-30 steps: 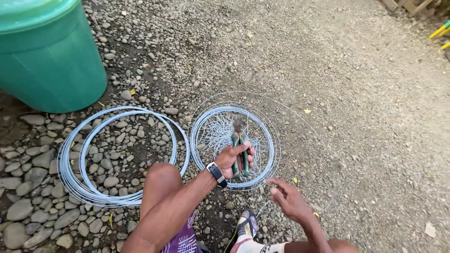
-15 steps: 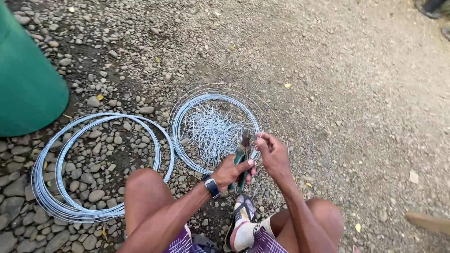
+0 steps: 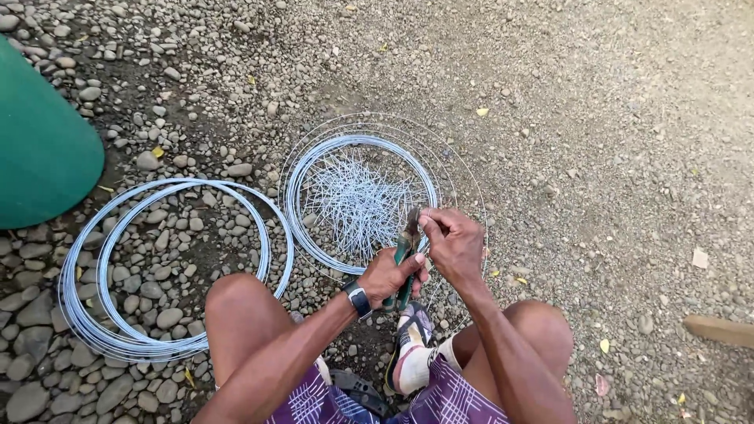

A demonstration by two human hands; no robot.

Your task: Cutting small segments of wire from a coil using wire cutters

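At the near edge of the gravel ground (image 3: 597,157), between our knees, our left hand (image 3: 390,275) is closed around the green handles of a pair of pliers (image 3: 406,255), whose head points up toward our right hand (image 3: 454,245). That right hand is pinched shut on a thin wire at the plier head, though the strand is too fine to follow far. Just beyond both hands lies a coil of wire (image 3: 357,145) with a heap of short cut wire pieces (image 3: 360,202) inside it; a larger wire coil (image 3: 173,267) lies to the left, near a green barrel (image 3: 39,149) at the left edge. We judge the fingertips sit so near the plier jaws that a squeeze could nip them, and a sprung wire end could flick up. Half a second ago our hands were meeting likewise; a second ago the right hand hung apart, open and low.
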